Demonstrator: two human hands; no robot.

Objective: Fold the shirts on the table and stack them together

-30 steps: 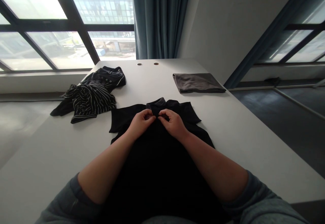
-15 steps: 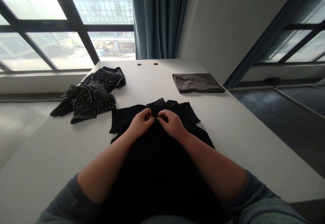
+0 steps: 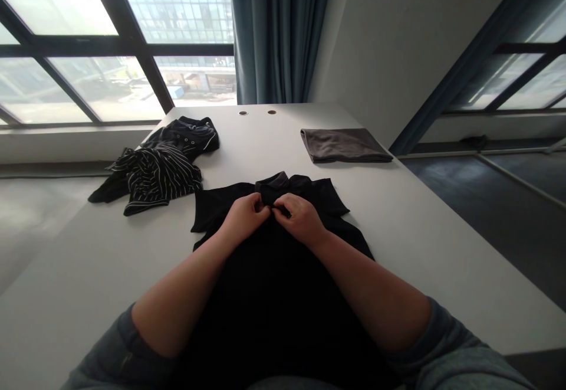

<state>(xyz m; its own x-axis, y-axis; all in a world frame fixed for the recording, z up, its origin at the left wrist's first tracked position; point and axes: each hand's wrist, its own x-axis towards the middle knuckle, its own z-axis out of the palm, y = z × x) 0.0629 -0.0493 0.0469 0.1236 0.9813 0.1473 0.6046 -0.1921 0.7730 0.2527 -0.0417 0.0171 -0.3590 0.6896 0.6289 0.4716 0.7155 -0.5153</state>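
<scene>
A black short-sleeved shirt point(image 3: 287, 284) with a collar lies spread on the white table, its collar end pointing away from me. Just below the collar, my left hand point(image 3: 246, 216) pinches the shirt's front with thumb and fingers. My right hand point(image 3: 299, 216) pinches the cloth right beside it, and the fingertips of both hands almost meet. Any button or small part between the fingers is too dark and small to make out. Both forearms rest over the shirt's body.
On the white table point(image 3: 442, 260), a crumpled black garment with white stripes point(image 3: 161, 171) lies at the far left. A folded grey-brown cloth point(image 3: 345, 145) sits at the far right. Behind the table hang a blue curtain point(image 3: 278, 36) and windows.
Both hands stay at the shirt's front below the collar. The right hand has shifted slightly down and its fingers have moved a little; the shirt lies as before.
</scene>
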